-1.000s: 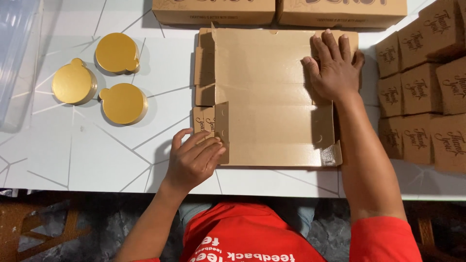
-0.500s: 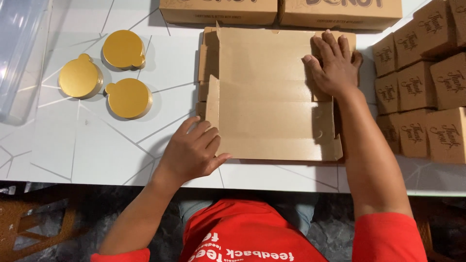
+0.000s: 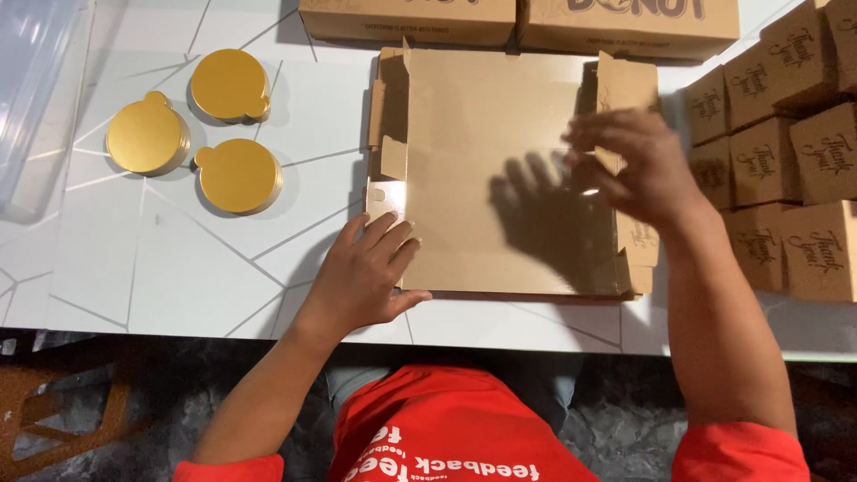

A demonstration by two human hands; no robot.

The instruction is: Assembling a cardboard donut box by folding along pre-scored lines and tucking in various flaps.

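White tabletop (image 3: 178,277) with thin grey crack-like lines, glossy, shot from above; dark floor under the near edge. Left hand (image 3: 366,272) lies flat, palm down, fingers spread and relaxed, nothing clasped: fingertips rest on the lower-left corner of the flat cardboard box blank (image 3: 500,170), heel of the hand on the table. Right hand (image 3: 629,165) hovers over the right side of the blank, fingers loosely curled and partly apart, at the raised right side flap (image 3: 625,85); motion blur, so cannot tell if it pinches the flap or just touches it. Its shadow falls on the middle of the panel. One blank: brown corrugated card, roughly square, smooth with a slight sheen, lying centre of the table, small tabs folded up along the left edge, flap standing on the right. Left of it, well apart: three round gold boards (image 3: 237,174), shiny, each with a small thumb tab, clustered in a triangle. Far edge: two long closed brown cartons (image 3: 406,18) side by side, touching the blank's far edge. Right edge: at least seven small brown cube boxes (image 3: 821,152), packed in rows. Far left: clear plastic tub (image 3: 31,80), partly cut off. Red shirt at bottom.
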